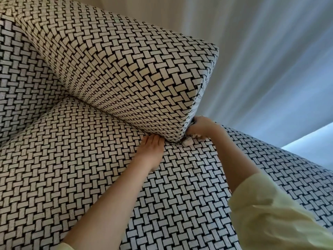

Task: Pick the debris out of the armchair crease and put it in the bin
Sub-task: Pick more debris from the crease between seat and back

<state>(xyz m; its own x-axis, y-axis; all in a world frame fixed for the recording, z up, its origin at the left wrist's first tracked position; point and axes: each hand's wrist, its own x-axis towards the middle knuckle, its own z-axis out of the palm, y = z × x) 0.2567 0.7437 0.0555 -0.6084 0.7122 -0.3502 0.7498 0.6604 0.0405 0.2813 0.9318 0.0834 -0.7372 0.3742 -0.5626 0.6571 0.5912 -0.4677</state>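
Armchair: black-and-white basket-weave upholstered armchair (90, 177)
Debris: whitish crumpled debris (188, 141), at the crease's front end (under the armrest corner)
Left hand (152, 147): flat, fingertips tucked into the crease
Right hand (200, 126): curled over debris; cannot tell whether it grips

The armchair (75, 186), covered in cream-and-black basket-weave fabric, fills the view, with its padded arm (126, 65) lying slantwise above the seat (180, 195). The crease (126, 121) shows as a narrow dark seam where arm meets seat, running from the upper left down to the arm's front corner. A small pale scrap of debris (188, 142) lies at that front end of the crease, on the seat just under the corner, too blurred to tell what it is made of.
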